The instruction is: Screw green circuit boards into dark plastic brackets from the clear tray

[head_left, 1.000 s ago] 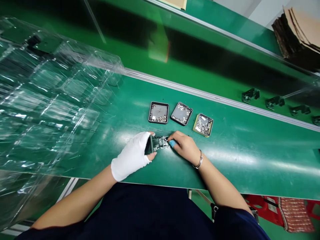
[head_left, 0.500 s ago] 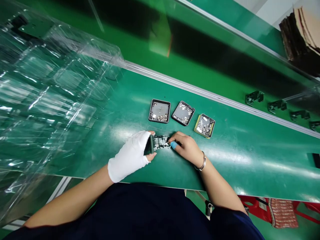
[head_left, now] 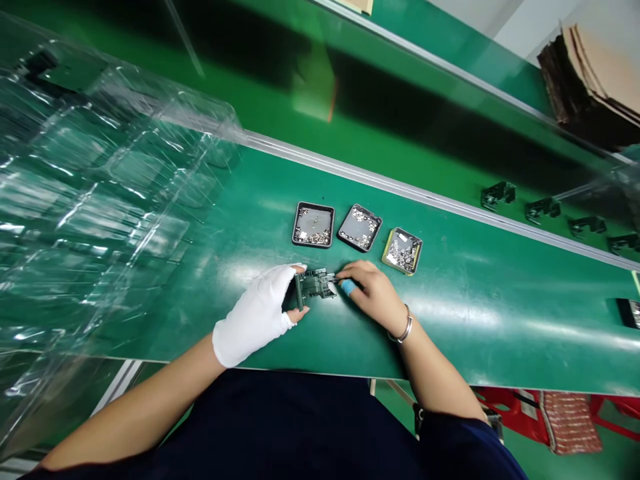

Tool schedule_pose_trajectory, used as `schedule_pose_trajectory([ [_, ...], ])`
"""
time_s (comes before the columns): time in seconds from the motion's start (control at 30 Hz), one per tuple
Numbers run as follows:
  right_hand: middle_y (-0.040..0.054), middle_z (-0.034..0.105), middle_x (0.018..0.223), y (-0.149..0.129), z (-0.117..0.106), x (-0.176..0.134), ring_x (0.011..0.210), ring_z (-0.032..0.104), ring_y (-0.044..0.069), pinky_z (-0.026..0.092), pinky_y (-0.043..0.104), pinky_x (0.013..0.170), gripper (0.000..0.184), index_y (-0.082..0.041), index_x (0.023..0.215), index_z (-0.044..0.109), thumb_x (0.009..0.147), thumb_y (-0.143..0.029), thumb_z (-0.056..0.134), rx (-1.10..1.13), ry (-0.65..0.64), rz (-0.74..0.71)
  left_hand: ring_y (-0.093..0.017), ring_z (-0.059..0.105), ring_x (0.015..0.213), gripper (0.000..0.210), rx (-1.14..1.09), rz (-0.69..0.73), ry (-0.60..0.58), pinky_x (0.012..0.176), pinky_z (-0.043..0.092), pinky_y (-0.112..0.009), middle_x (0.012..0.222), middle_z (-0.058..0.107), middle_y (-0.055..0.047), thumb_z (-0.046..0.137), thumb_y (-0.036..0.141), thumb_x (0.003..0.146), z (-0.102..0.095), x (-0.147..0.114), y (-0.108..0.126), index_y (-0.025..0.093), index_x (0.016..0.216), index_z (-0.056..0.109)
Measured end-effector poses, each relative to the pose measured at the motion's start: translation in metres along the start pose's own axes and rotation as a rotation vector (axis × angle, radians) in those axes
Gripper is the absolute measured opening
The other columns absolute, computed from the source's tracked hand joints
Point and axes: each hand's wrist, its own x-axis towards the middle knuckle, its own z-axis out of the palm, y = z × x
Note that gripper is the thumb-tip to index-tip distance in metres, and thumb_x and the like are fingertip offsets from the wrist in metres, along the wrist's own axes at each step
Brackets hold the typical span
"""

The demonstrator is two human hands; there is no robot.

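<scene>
My left hand (head_left: 255, 317), in a white glove with bare fingertips, grips a dark green plastic housing (head_left: 313, 285) by its left end, just above the bench. Thumb and fingers press on opposite sides of it. At the housing's right end is my right hand (head_left: 373, 297), ungloved, with blue tape on one finger and a metal bracelet at the wrist. Its fingers are pinched together by a small, slim piece that I cannot make out. Beyond the hands lie three small trays of shiny metal parts: a left tray (head_left: 313, 217), a middle tray (head_left: 359, 227) and a yellow-sided right tray (head_left: 387, 245).
Stacked transparent plastic trays (head_left: 110, 167) cover the bench's left side. A metal rail (head_left: 345, 171) runs along the back of the green bench (head_left: 480, 307). Several similar green housings (head_left: 543, 209) stand behind it at right. Red stools (head_left: 520, 417) are below the front edge.
The housing has turned slightly in my left hand, showing more of its green side. My right fingers stay at its right end. The whole view has shifted a little.
</scene>
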Motion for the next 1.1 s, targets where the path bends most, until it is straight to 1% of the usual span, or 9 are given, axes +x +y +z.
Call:
schedule_pose_trajectory([
  [0.17,0.0064,0.067,0.100,0.001,0.003,0.000,0.095,0.061,0.018,0.045,0.037,0.089,0.009,-0.019,0.091,0.064,0.088,-0.023,0.058,0.273,0.154,-0.024,-0.029,0.054,0.122,0.047,-0.100,0.123,0.110,0.102,0.046,-0.046,0.129,0.056,-0.015,0.059,0.036,0.082,0.003,-0.004,-0.003,0.018,0.122,0.042],
  [0.27,0.0050,0.065,0.093,-0.010,0.006,-0.002,0.087,0.062,0.016,0.048,0.033,0.084,0.006,-0.019,0.082,0.059,0.085,-0.025,0.060,0.421,0.184,-0.041,-0.032,0.047,0.129,0.067,-0.158,0.135,0.076,0.105,0.042,-0.049,0.139,0.047,-0.017,0.061,0.048,0.080,0.001,-0.008,-0.005,0.018,0.134,0.034],
  [0.4,0.0041,0.066,0.097,-0.026,0.011,-0.011,0.097,0.059,0.019,0.029,0.048,0.108,0.004,-0.021,0.085,0.057,0.083,-0.020,0.060,0.107,0.196,-0.168,-0.034,0.042,0.133,0.082,-0.120,0.122,0.067,0.106,0.041,-0.049,0.146,0.038,-0.019,0.057,0.055,0.081,-0.001,-0.008,-0.006,0.017,0.145,0.021],
  [0.47,0.0049,0.066,0.103,-0.031,0.014,-0.014,0.105,0.056,0.021,0.017,0.052,0.113,0.012,-0.022,0.091,0.058,0.080,-0.017,0.060,-0.083,0.139,-0.265,-0.034,0.044,0.131,0.075,-0.008,0.141,0.084,0.105,0.042,-0.049,0.142,0.043,-0.019,0.057,0.051,0.083,0.001,-0.003,-0.005,0.017,0.143,0.025],
  [0.57,0.0037,0.066,0.107,-0.021,0.004,-0.014,0.106,0.056,0.020,0.018,0.049,0.114,0.016,-0.023,0.097,0.061,0.082,-0.016,0.058,-0.150,0.086,-0.368,-0.032,0.054,0.121,0.060,0.103,0.191,0.050,0.100,0.047,-0.047,0.131,0.055,-0.017,0.056,0.046,0.085,0.002,0.005,0.000,0.016,0.134,0.039],
  [0.63,0.0037,0.067,0.105,-0.002,-0.016,-0.010,0.102,0.057,0.018,0.030,0.042,0.108,0.017,-0.022,0.099,0.063,0.088,-0.016,0.051,-0.165,0.171,-0.251,-0.030,0.058,0.116,0.053,0.128,0.203,0.002,0.098,0.049,-0.045,0.126,0.059,-0.014,0.056,0.045,0.084,0.002,0.008,0.003,0.017,0.129,0.046],
  [0.7,0.0069,0.067,0.101,0.025,-0.041,-0.006,0.098,0.058,0.019,0.042,0.035,0.092,0.022,-0.019,0.099,0.065,0.090,-0.014,0.045,-0.269,0.289,0.019,-0.030,0.059,0.115,0.052,0.143,0.215,-0.035,0.097,0.050,-0.045,0.127,0.060,-0.013,0.058,0.044,0.083,0.000,0.009,0.006,0.019,0.128,0.049],
  [0.8,0.0116,0.065,0.097,0.061,-0.067,0.000,0.093,0.057,0.024,0.042,0.034,0.080,0.027,-0.016,0.098,0.069,0.086,-0.009,0.046,-0.538,0.282,0.358,-0.030,0.059,0.114,0.054,0.145,0.243,-0.076,0.095,0.051,-0.045,0.126,0.061,-0.012,0.058,0.046,0.082,-0.001,0.007,0.010,0.020,0.129,0.050],
  [1.1,0.0141,0.062,0.093,0.085,-0.053,0.006,0.090,0.055,0.026,0.038,0.035,0.077,0.022,-0.013,0.093,0.066,0.083,-0.007,0.046,-0.595,0.250,0.392,-0.029,0.056,0.119,0.061,0.097,0.265,-0.104,0.098,0.049,-0.044,0.131,0.057,-0.013,0.057,0.051,0.083,0.001,0.007,0.014,0.019,0.133,0.045],
])
